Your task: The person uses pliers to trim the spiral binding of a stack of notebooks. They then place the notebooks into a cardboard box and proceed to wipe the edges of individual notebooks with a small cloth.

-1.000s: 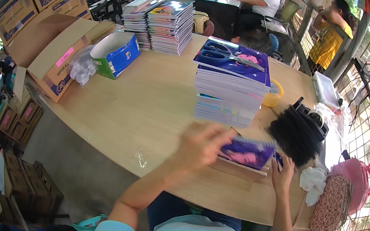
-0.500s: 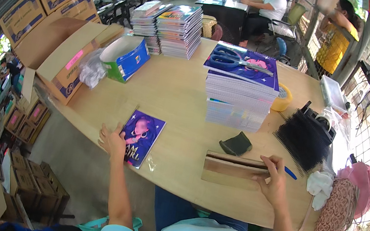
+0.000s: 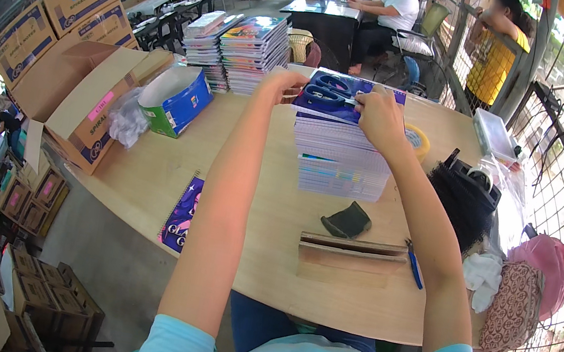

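Observation:
Both arms reach forward to a tall stack of notebooks [image 3: 345,161]. My left hand [image 3: 283,86] is at the left edge of the purple top notebook [image 3: 347,118], fingers closed on that edge. Across this cover lie blue-handled scissors [image 3: 325,92]. My right hand [image 3: 382,120] pinches them near the blades, which it mostly hides. A purple spiral notebook [image 3: 177,222] lies at the front left, partly covered by my left forearm. Near me are a slotted wooden block [image 3: 350,261], a dark curved piece [image 3: 347,220] and a blue-handled cutting tool [image 3: 415,264].
Black coils [image 3: 452,202] and a yellow tape roll [image 3: 416,142] sit right of the stack. Cloths and a patterned pouch [image 3: 515,315] edge the table. At left are a blue-green box [image 3: 185,102] and an open carton [image 3: 92,116]; more notebooks [image 3: 254,54] stand behind. Two people are beyond.
My left hand has left the purple notebook and my right hand the wooden block. Both have moved forward to the top of the stack. The view has shifted slightly.

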### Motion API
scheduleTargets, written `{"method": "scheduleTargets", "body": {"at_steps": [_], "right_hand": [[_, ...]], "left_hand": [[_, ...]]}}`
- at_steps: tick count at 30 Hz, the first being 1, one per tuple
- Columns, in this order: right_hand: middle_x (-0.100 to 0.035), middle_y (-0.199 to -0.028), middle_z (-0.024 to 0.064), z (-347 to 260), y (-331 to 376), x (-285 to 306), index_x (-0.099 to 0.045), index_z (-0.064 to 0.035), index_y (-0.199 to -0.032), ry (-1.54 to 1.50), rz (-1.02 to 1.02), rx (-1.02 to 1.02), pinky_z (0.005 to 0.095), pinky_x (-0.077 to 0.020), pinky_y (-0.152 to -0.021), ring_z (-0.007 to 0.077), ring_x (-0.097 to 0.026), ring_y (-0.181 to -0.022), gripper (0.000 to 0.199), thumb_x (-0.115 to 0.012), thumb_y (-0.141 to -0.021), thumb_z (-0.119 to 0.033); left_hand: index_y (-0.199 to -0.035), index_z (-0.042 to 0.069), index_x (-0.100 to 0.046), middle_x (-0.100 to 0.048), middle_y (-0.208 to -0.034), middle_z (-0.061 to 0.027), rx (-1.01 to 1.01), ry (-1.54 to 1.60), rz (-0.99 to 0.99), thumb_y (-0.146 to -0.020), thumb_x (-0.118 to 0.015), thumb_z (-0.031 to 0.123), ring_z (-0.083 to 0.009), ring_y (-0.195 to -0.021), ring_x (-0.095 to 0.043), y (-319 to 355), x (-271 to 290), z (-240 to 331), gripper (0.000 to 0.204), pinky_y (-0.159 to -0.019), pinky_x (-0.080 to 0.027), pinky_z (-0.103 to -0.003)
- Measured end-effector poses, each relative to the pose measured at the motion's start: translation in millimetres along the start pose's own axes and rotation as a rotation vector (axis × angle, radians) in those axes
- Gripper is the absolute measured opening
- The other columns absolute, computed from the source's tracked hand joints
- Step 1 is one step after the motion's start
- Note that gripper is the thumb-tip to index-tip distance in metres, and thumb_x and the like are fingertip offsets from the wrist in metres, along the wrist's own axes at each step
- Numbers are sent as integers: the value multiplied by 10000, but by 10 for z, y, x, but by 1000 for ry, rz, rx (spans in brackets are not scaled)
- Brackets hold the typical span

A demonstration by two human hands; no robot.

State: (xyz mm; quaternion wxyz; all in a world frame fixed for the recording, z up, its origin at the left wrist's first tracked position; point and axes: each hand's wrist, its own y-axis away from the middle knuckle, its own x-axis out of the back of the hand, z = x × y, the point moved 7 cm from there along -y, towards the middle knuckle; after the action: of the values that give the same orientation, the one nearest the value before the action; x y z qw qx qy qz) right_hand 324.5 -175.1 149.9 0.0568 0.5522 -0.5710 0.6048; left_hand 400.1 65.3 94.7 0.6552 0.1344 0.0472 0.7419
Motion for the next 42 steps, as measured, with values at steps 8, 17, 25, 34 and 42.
{"method": "scheduleTargets", "body": {"at_steps": [8, 17, 25, 34, 42], "right_hand": [[-596, -1019, 193, 154, 155, 125, -729, -37, -956, -107, 95, -89, 494, -485, -815, 371, -575, -994, 169, -674, -808, -99], [-581, -1019, 193, 109, 199, 556, -722, -44, -1024, -172, 213, -144, 490, -463, -850, 380, -555, -1032, 202, -644, -848, -105], [-628, -1078, 166, -106, 413, 690, -701, -32, -1079, -281, 338, -53, 433, -464, -884, 320, -583, -1068, 294, -738, -818, -164], [-611, -730, 162, -828, 1342, 596, -671, -35, -992, -775, -102, -45, 350, -450, -611, 267, -563, -627, 168, -666, -833, 18], [-680, -822, 151, -1022, 1638, 291, -676, -29, -1018, -758, -296, -26, 327, -512, -679, 251, -665, -728, 299, -599, -781, 136]], "left_hand": [[-942, 45, -663, -625, -830, -14, -28, -40, 51, -772, -824, 238, -127, -731, -591, 125, -168, 33, 303, -637, -512, -278], [-1020, -3, -670, -688, -1000, -102, -146, -617, 217, -789, -810, 261, -223, -860, -640, 70, 418, 231, 378, -712, -510, -367], [-1103, 45, -549, -663, -884, -117, -1036, -239, 623, -866, -633, 3, -185, -796, -635, 1888, 918, 947, 254, -704, -495, -315], [-1233, -9, -483, -601, -1125, -54, -543, 77, 282, -858, -680, -12, -135, -1006, -584, 2769, 296, -1383, 424, -886, -459, -257], [-1149, 31, -503, -634, -1017, -42, -556, 256, 264, -832, -683, -87, -116, -921, -601, 2743, 268, -2187, 383, -836, -485, -254]]}}
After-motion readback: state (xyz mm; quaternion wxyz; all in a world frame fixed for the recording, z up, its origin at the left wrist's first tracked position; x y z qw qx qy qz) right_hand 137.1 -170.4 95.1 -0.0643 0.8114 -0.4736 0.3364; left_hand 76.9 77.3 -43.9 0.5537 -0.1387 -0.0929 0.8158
